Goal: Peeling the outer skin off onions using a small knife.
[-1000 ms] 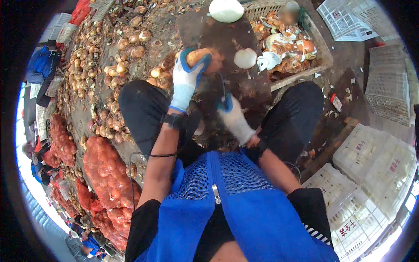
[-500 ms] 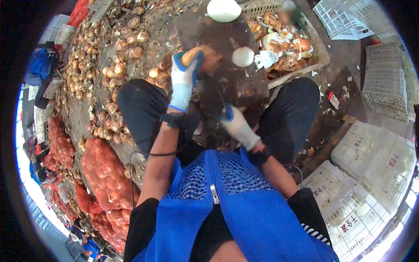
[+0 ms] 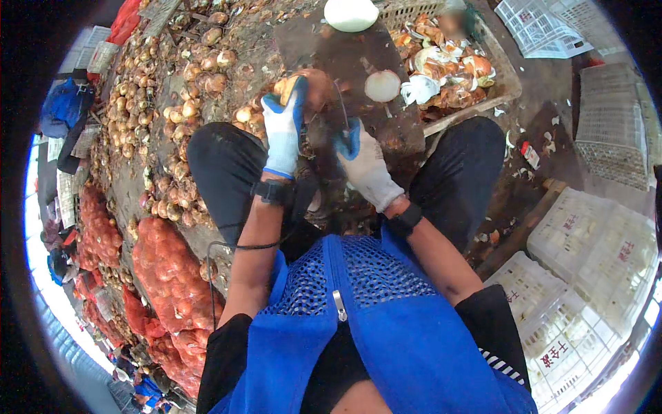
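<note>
since a second ago we see the right hand (image 3: 364, 164) risen from low by the knees to sit just beside the left hand (image 3: 283, 134), and the onion (image 3: 312, 88) stays in the left hand's grip, now a little lower over the board (image 3: 358, 62).

the left fingers (image 3: 295, 93) are curled most of the way round the brown onion, thumb and fingertips touching its skin, so the onion sits right at the fingertips, above the dark board. the right fingers (image 3: 348, 141) are closed round something thin; a dark line runs up from them to the onion's right side, probably a knife blade, though we cannot tell for sure in the blur. both hands wear white gloves with blue tips.

just beyond the right fingers a peeled white onion (image 3: 381, 85) lies on the board, and farther out a larger peeled one (image 3: 350, 12) rests at the board's far end. right of that, well apart from the fingers, a crate (image 3: 507, 79) holds skins. left of the left fingers a heap of unpeeled onions (image 3: 172, 90) spreads over the ground, with red net sacks (image 3: 169, 276) nearer the person's left elbow.
</note>
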`<state>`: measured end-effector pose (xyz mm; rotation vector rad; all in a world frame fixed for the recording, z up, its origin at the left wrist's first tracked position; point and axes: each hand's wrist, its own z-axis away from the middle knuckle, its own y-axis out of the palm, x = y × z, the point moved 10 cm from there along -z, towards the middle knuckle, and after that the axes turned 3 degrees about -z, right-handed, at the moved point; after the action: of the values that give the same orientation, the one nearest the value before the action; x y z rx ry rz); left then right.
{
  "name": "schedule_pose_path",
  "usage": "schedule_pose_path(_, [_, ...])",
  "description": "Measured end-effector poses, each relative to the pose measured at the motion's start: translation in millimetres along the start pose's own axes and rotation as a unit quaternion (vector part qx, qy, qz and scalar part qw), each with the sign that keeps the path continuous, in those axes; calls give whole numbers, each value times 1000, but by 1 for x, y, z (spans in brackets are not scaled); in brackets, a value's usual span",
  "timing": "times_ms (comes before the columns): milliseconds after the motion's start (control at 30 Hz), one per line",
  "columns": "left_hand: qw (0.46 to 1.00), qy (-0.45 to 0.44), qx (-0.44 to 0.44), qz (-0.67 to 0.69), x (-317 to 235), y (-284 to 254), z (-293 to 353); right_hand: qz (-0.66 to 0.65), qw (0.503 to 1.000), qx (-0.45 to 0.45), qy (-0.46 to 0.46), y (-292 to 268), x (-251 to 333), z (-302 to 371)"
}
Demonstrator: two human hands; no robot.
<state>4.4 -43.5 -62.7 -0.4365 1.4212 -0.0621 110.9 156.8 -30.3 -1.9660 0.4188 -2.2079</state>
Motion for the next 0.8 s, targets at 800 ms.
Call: schedule_pose_path(800, [993,-8,57,103,-32,19,11,45,996,78,14,29,-6,-44])
